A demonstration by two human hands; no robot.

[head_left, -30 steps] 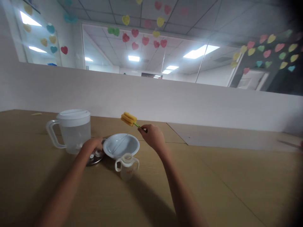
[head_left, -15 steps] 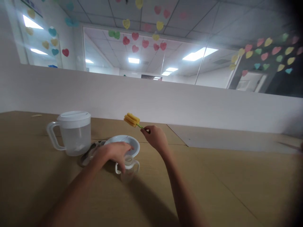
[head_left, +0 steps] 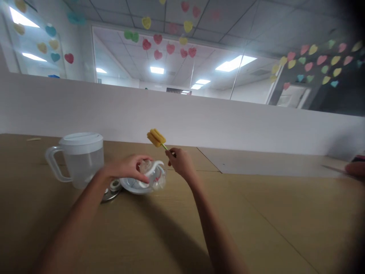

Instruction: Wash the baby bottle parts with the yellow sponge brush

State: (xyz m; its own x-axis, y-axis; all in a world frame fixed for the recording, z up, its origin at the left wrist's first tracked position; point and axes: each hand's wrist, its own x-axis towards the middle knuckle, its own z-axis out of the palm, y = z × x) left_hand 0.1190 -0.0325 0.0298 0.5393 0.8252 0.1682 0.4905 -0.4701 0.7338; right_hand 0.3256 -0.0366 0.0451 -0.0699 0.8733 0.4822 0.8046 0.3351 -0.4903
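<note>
In the head view, my left hand [head_left: 129, 167] is partly curled, thumb and fingers closed around the neck end of a clear plastic bottle with two curved white handles and red print [head_left: 159, 182]. The bottle is tilted well over, in front of or above a round, glossy white bowl [head_left: 133, 187]; from here I can't tell whether they touch. My right hand [head_left: 181, 163] pinches the thin green stem of a yellow sponge-headed brush [head_left: 156, 137], holding its head up beyond the bowl, clear of the table [head_left: 256, 228].

I judge the bottle light and fairly stiff, probably slick if wet; the neck or a handle looks the surest hold. The brush should weigh little, its sponge soft and squashable, so I'd grip the stem rather than the head.

To the left stands a translucent plastic pitcher with a white lid [head_left: 84, 161]; between it and the bowl sits a shiny metal tray [head_left: 110, 196] bearing small white parts [head_left: 115, 185]. At the right edge I catch a blurred bit of what may be another person's hand [head_left: 356, 168].
</note>
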